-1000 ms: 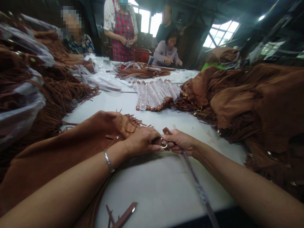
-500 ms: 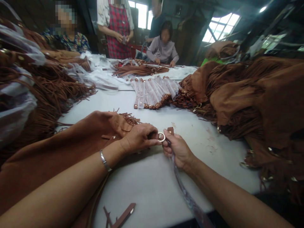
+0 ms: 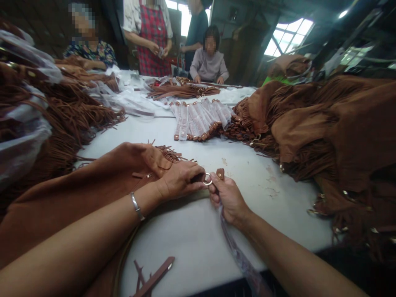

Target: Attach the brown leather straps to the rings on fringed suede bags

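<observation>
One ring (image 3: 206, 184) gleamed between the left hand (image 3: 181, 179), curled snugly on leather (image 3: 198, 178), and right hand (image 3: 229, 199), closed round a strap (image 3: 236, 252).

A workshop, shown by heaped fringed goods (image 3: 309, 132) and an aproned worker (image 3: 153, 39).

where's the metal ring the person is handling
In the head view, the metal ring sits slightly right of and below picture centre, between the left hand and right hand, just left of the riveted brown strap end.

1 head-worn camera looks forward and down from close behind the fingers (image 3: 214, 194), across the table (image 3: 182, 239).
</observation>
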A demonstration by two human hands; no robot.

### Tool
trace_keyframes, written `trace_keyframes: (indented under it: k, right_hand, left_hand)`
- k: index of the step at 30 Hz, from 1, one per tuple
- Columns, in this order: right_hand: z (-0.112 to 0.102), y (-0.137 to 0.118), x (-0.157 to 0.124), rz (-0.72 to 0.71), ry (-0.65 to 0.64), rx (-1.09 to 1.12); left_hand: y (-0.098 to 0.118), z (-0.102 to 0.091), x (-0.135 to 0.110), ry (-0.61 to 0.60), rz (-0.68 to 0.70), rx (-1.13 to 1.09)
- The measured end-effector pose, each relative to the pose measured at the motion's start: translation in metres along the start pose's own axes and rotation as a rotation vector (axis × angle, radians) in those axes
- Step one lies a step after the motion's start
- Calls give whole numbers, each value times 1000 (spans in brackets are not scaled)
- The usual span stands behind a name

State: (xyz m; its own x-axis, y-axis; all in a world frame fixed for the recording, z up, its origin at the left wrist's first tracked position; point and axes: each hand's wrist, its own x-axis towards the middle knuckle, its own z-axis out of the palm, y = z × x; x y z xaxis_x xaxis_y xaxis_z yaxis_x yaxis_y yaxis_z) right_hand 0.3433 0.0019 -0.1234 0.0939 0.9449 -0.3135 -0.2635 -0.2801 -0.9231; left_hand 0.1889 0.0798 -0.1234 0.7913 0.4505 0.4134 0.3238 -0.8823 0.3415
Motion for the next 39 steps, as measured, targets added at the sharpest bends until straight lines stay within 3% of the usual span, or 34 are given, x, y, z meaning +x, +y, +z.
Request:
trace_keyframes:
  k: [3,8,13,16,19,23,30,39]
  right_hand:
    - [-28,-22,10,170,-206,-178]
    - [-64,-50,21,261,-331,-399]
    - [-61,-65,29,235,-517,-711]
    - [-54,-81,40,188,-530,-927]
    - [-46,-93,51,42,-547,-1062]
    - [-40,-87,58,-50,-612,-1029]
    - [-44,-55,61,51,-712,-774]
    - [-49,-62,56,117,-701,-612]
  left_hand:
    - [4,2,-2,-29,7,69]
    - [7,6,-4,-46,21,173]
    - [6,9,-4,-37,24,184]
    - [7,7,-4,-25,42,163]
    - [8,3,-4,-23,59,136]
    - [7,2,-3,-12,57,144]
    - [4,5,-2,0,85,193]
    - [7,2,0,-15,100,142]
